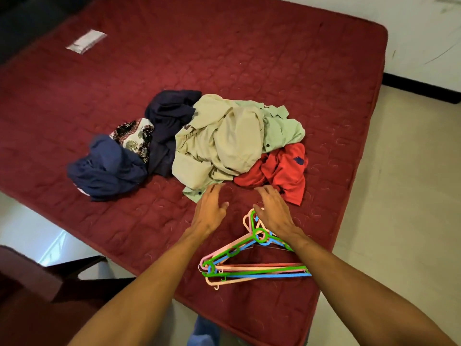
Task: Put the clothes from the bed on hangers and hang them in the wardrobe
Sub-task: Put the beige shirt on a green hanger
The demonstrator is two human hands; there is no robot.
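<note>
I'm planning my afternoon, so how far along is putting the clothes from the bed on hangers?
Nothing looks done: the clothes lie in a crumpled pile on the bed, and the hangers beside it are all bare. In hand: the left hand and right hand reach open toward the pile, holding nothing. Left: every garment needs hanging up.

Head-worn, downward over bed point(274, 58)
</note>
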